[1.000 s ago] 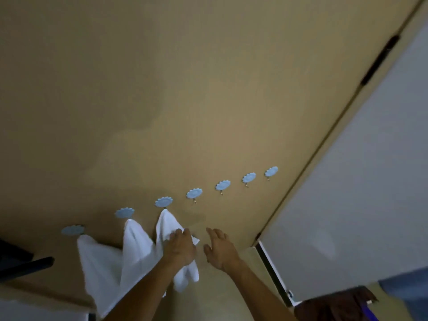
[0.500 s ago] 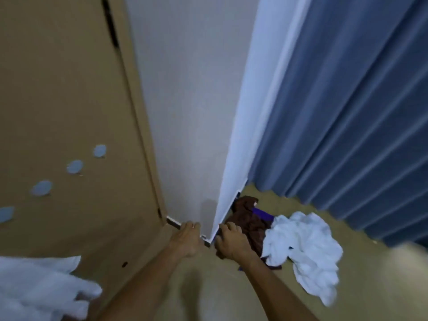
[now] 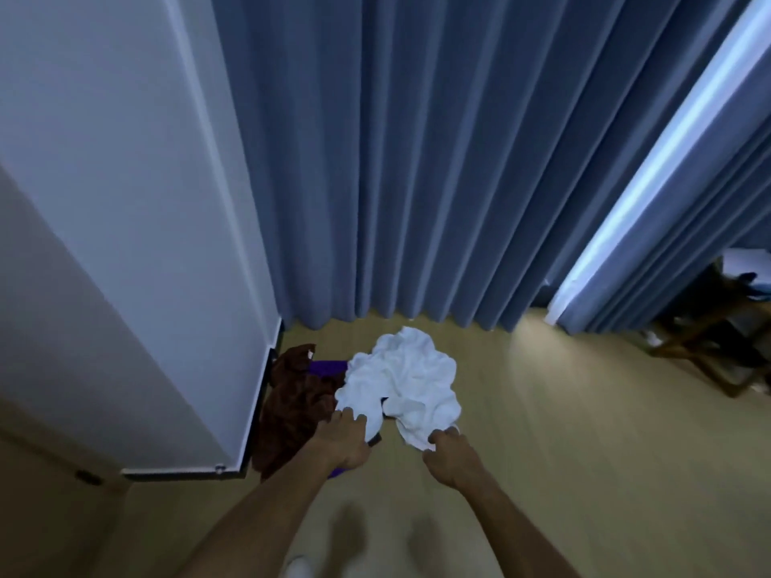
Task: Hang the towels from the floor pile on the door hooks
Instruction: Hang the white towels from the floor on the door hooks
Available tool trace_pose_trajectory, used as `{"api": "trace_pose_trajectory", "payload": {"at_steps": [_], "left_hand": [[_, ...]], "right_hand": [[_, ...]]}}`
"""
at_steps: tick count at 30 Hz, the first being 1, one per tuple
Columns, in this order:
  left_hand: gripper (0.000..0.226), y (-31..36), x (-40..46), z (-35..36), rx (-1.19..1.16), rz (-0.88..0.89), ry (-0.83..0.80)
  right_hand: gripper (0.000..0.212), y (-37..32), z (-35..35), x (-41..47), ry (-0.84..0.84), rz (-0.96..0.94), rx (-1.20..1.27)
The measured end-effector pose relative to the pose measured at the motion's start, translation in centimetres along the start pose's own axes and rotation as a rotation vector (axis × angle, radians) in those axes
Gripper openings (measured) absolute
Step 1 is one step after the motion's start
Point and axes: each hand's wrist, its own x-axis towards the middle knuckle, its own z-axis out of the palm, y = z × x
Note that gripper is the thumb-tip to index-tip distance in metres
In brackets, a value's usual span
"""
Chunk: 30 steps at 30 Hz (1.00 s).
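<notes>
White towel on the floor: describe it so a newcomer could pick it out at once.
Below the blue curtain, a pile lies on the wooden floor by the wall corner. The white towel is its crumpled right part, both hands touching its near edge; the brown towel lies left.

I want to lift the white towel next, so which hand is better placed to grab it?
Right hand: its fingers already pinch the white towel at its near edge. The left hand only touches its other corner, beside the brown towel.

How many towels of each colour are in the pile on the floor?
White towel: 1 crumpled heap; whether it is more than one towel cannot be told
Brown towel: 1
Purple towel: 1, mostly hidden under the others
Total: 3 that can be told apart
</notes>
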Motion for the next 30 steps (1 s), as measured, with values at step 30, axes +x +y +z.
{"api": "trace_pose_trajectory", "payload": {"at_steps": [30], "left_hand": [[0.041,6.2,29.4,-5.7,-0.254,-0.2,-0.163]], "right_hand": [[0.029,9.8,-11.1,31.5,-0.441,-0.088,-0.132]]}}
